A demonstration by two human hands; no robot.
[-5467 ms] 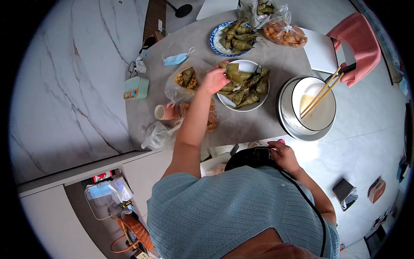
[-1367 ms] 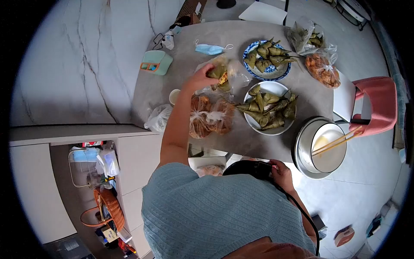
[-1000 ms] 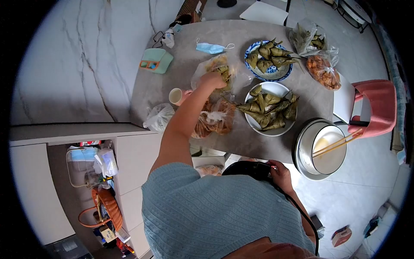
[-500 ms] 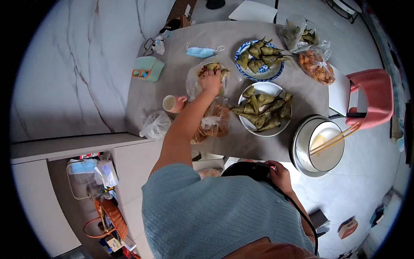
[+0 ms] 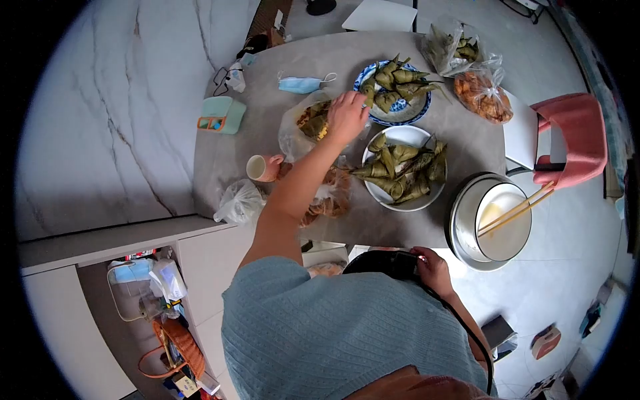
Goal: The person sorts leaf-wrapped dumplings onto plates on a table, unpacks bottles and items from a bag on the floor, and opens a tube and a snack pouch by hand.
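Note:
Back up and fingers curled down, my left hand [image 5: 348, 118] is between a clear plastic bag and a blue-and-white bowl [image 5: 427, 110] of leaf-wrapped zongzi [image 5: 388, 79]. Its fingertips, by the bowl's left rim, are hidden, so I cannot tell if it holds anything. Spread on the table, the plastic bag [image 5: 291, 139] bears opened leaves [image 5: 312, 120] with yellow bits. Close to my body, my right hand [image 5: 433, 270] is closed on a small black device [image 5: 404, 263] with a black cable. A white bowl [image 5: 400, 205] of zongzi [image 5: 407, 167] stands nearer me.
Around the table [image 5: 267, 73] are a pink mug [image 5: 265, 168], a knotted plastic bag [image 5: 241, 202], bagged brown food [image 5: 330, 200], a blue mask [image 5: 300, 85] and a green box [image 5: 230, 115]. Chopsticks [image 5: 517, 212] rest across a white pot [image 5: 507, 250] at right, near a pink chair [image 5: 577, 137].
My left hand has lifted off the leaves on the plastic bag and moved right, to the blue-and-white bowl's edge. The view has shifted slightly. My right hand stays closed on the black device.

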